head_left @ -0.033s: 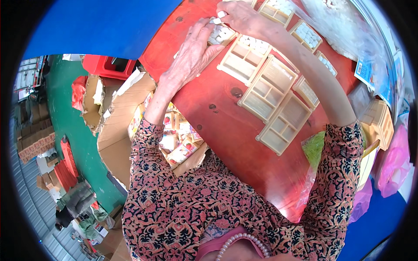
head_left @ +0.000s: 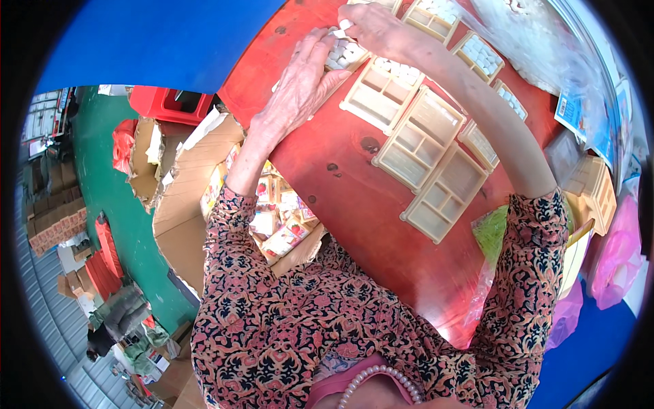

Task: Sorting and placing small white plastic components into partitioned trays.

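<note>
My left hand lies flat over a small cream plastic tray, fingers stretched toward its far end and thumb apart at the near side. Small white rounded pieces fill the compartment beyond its thumb, while the hand covers most of the rest. Just above that end, my right hand is closed, pinching a white piece at its fingertips. Beside it lies a divided cream tray with white pieces in its far compartment. Two more divided trays, one nearer and one nearest me, hold no white pieces.
Trays with white pieces stand at the right of the red tabletop. Clear plastic wrapping lies at the far right. A torn cardboard box with small printed packets sits left of the table, near my left forearm.
The white piece at my right fingertips has shifted very slightly toward me. My left hand and the trays stay in place.
</note>
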Demonstrator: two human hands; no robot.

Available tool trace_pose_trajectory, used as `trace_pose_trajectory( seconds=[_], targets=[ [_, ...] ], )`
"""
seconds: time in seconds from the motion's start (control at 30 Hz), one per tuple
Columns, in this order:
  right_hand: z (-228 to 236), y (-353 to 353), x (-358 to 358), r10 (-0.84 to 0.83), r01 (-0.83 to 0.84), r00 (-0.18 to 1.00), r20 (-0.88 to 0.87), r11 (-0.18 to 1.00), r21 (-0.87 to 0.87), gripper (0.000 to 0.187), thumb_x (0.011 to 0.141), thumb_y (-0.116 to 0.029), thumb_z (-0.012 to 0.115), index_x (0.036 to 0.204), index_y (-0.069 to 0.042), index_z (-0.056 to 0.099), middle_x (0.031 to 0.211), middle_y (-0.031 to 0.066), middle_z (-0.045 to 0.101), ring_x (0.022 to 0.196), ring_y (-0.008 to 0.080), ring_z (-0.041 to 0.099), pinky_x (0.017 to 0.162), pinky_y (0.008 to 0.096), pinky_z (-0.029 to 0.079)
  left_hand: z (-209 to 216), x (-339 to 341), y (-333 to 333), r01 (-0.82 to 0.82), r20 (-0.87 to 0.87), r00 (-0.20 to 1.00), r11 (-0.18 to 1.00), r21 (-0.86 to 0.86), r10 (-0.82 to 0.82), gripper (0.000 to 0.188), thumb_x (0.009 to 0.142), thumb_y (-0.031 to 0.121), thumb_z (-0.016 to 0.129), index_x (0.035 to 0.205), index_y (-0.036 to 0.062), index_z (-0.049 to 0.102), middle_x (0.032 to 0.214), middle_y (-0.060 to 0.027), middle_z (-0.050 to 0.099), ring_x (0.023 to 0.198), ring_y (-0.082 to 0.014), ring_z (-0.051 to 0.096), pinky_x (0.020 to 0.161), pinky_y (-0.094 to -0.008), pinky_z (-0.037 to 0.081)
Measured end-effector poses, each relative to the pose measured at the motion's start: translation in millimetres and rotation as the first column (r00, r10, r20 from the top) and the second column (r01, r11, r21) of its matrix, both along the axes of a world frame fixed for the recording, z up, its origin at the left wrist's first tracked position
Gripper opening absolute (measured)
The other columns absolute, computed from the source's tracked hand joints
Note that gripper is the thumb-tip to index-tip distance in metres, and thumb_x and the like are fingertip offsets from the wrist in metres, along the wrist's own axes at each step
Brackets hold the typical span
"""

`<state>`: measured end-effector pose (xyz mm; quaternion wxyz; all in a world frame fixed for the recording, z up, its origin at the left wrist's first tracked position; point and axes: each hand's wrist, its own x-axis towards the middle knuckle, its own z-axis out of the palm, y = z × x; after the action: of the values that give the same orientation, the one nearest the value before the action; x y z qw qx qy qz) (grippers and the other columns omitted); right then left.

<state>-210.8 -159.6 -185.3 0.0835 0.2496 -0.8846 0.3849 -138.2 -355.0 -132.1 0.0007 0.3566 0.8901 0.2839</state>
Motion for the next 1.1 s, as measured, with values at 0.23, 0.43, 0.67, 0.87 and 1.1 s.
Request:
trace_pose_trajectory(
  seconds=[0.23, 0.43, 0.67, 0.87, 1.1],
  targets=[
    [-41, 6, 4, 0.055, -0.01, 0.872, -0.486, 0.995, 0.095, 0.032, 0.09, -0.008, 0.055, 0.121, 0.0, 0.05, 0.096, 0.0149, 0.059, 0.086, 0.0246, 0.06, 0.078, 0.0342, 0.052, 0, -2, 8, 0.032, -0.144, 0.988, 0.984, -0.178, -0.058, 0.059, 0.093, 0.04, 0.055, 0.132, -0.0034, 0.046, 0.141, -0.0231, 0.038, 0.133, -0.04, 0.034, 0.108, -0.0459, 0.033],
    [-10, -14, -5, -0.023, -0.005, 0.99, 0.14, 0.98, 0.198, 0.012, 0.079, -0.009, 0.058, 0.084, 0.002, 0.061, 0.081, 0.0222, 0.063, 0.08, 0.0384, 0.063, 0.069, 0.0449, 0.051, -6, -5, 1, 0.013, -0.167, 0.983, 0.942, -0.336, -0.073, 0.065, 0.092, 0.044, 0.053, 0.137, -0.0033, 0.041, 0.148, -0.0213, 0.032, 0.138, -0.0389, 0.028, 0.113, -0.0447, 0.028],
    [-7, 8, -1, -0.261, 0.259, 0.964, 0.039, 0.964, 0.06, 0.017, 0.08, -0.01, 0.057, 0.081, 0.005, 0.065, 0.084, 0.0265, 0.065, 0.085, 0.0391, 0.066, 0.074, 0.0458, 0.052, -5, -1, 1, 0.053, -0.122, 0.989, 0.967, -0.248, -0.086, 0.075, 0.092, 0.048, 0.049, 0.143, -0.0036, 0.03, 0.151, -0.0236, 0.024, 0.143, -0.0362, 0.016, 0.116, -0.0513, 0.016],
    [17, 15, 7, -0.258, 0.251, 0.932, 0.254, 0.966, 0.059, 0.023, 0.083, -0.015, 0.056, 0.081, 0.006, 0.066, 0.089, 0.0274, 0.065, 0.088, 0.0392, 0.065, 0.077, 0.0451, 0.051, -8, 1, 4, 0.063, -0.129, 0.983, 0.902, -0.427, -0.13, 0.078, 0.091, 0.054, 0.045, 0.146, 0.0003, 0.028, 0.153, -0.0218, 0.02, 0.143, -0.0359, 0.015, 0.116, -0.0509, 0.016],
    [53, 21, 31, -0.198, 0.243, 0.891, 0.409, 0.968, -0.061, 0.027, 0.087, -0.018, 0.055, 0.083, 0.006, 0.065, 0.084, 0.0245, 0.066, 0.083, 0.0319, 0.067, 0.073, 0.042, 0.049, -6, -4, -7, 0.014, -0.051, 0.999, 0.994, -0.105, -0.019, 0.073, 0.094, 0.05, 0.045, 0.144, -0.0008, 0.03, 0.153, -0.0224, 0.019, 0.142, -0.0369, 0.019, 0.116, -0.0517, 0.015]
  ],
)
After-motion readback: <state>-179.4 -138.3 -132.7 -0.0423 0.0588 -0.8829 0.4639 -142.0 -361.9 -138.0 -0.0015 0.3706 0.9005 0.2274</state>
